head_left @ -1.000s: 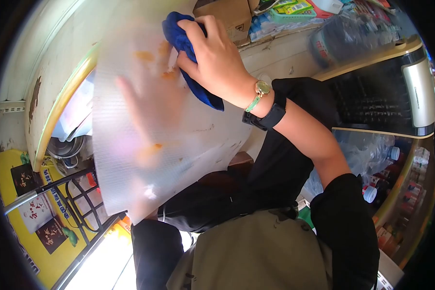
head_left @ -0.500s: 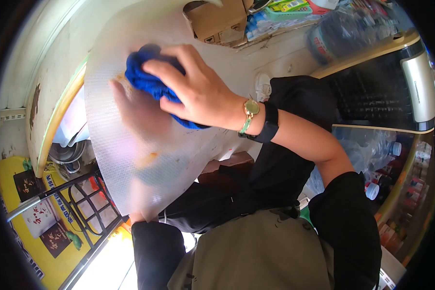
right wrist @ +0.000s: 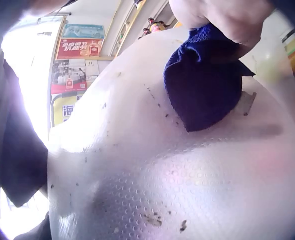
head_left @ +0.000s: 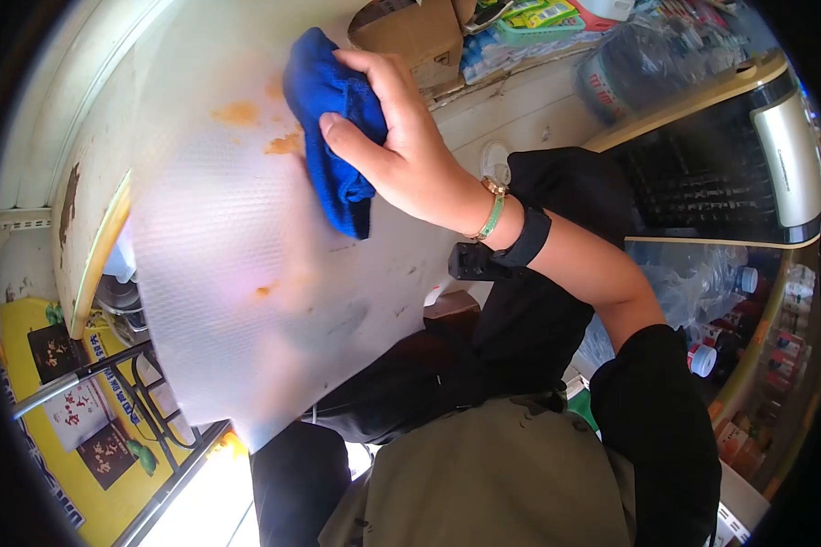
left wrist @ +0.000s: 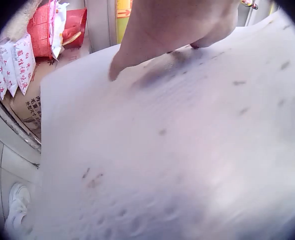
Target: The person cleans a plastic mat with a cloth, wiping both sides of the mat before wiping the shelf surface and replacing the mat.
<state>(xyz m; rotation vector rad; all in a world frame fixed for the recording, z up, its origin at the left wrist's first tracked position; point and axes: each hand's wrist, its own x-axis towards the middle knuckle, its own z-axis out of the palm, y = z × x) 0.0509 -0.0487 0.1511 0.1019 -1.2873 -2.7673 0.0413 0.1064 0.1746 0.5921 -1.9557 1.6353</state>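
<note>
In the head view, my right hand grips a bunched blue cloth against the upper part of a translucent dimpled sheet. Orange-brown stains mark the sheet left of the cloth, with a smaller spot lower down. The right wrist view shows the cloth hanging from the fingers over the sheet, which carries dark specks. My left hand is a blurred shape behind the sheet in the head view; the left wrist view has it touching the sheet, its fingertips partly hidden.
A cardboard box and a green basket lie at the top. Large bottles in plastic and a black-and-silver appliance stand on the right. A black metal rack is at lower left, beside a yellow printed board.
The right hand and cloth have moved up and slightly right from half a second ago, uncovering stains. The sheet has shifted left, and its lower corner hangs lower.
</note>
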